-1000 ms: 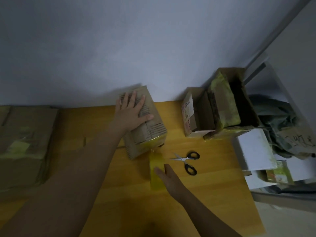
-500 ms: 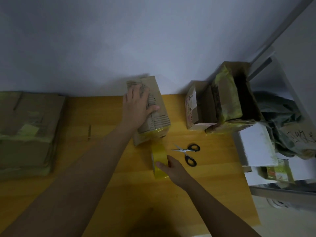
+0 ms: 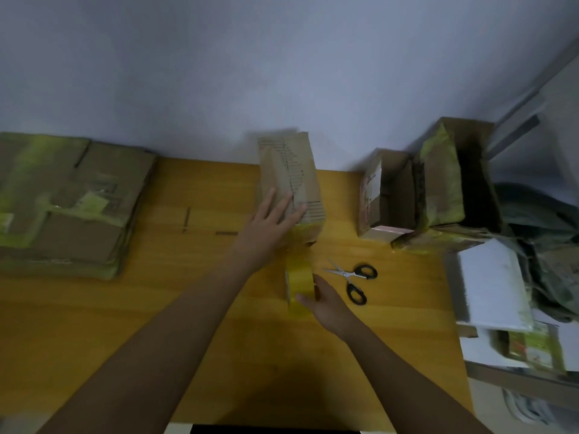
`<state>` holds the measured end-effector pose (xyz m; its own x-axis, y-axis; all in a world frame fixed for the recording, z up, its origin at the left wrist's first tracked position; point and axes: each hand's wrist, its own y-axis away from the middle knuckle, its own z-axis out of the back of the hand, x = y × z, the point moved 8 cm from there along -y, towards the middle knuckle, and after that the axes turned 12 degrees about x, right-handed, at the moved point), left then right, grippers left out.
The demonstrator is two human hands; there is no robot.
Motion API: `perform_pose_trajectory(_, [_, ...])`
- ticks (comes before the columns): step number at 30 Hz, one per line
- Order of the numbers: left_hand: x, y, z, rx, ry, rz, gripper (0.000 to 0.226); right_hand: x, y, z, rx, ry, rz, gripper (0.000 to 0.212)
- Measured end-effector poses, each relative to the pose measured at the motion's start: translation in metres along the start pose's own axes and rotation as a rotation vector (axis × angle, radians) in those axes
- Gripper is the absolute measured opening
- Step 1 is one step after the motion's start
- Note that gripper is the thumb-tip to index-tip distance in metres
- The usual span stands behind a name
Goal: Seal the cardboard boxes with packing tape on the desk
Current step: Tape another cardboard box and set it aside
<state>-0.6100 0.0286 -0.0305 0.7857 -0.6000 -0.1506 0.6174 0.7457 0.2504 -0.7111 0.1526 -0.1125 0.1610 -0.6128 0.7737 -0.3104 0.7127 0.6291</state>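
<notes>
Taping box [image 3: 289,180] end: left hand [image 3: 269,222] flat on it
Right hand [image 3: 326,303] grips tape roll [image 3: 299,288] below box; pull taut, scissors [image 3: 354,278] right

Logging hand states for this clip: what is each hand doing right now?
Left hand: open, fingers flat on the cardboard box.
Right hand: holding the yellow tape roll.

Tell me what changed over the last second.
The left hand slid from the far end of the brown cardboard box to its near, taped end, fingers flat. The right hand closed round the yellow packing tape roll. The black-handled scissors stayed put on the wooden desk.
</notes>
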Motion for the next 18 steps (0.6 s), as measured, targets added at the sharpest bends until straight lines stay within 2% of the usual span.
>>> perform_pose_trajectory(3, [0.009, -0.007, 0.002, 0.178, -0.115, -0.020, 0.090, -0.001, 0.003, -0.003, -0.004, -0.035, 0.012, 0.040])
perform_pose_trajectory(7, [0.010, -0.008, 0.004, 0.185, -0.139, -0.002, 0.095, -0.008, 0.007, -0.009, -0.001, -0.050, -0.017, 0.038])
perform_pose_trajectory(14, [-0.003, -0.017, 0.003, 0.246, -0.142, 0.028, 0.084, -0.019, 0.016, -0.011, -0.013, -0.056, -0.071, 0.029])
perform_pose_trajectory(16, [-0.002, -0.010, 0.001, 0.184, -0.008, 0.044, 0.089, -0.019, 0.018, -0.010, -0.007, -0.055, -0.076, 0.022])
perform_pose_trajectory(18, [-0.002, 0.006, 0.004, -0.016, 0.215, 0.098, 0.086, -0.017, 0.019, -0.012, -0.004, -0.054, -0.081, 0.022])
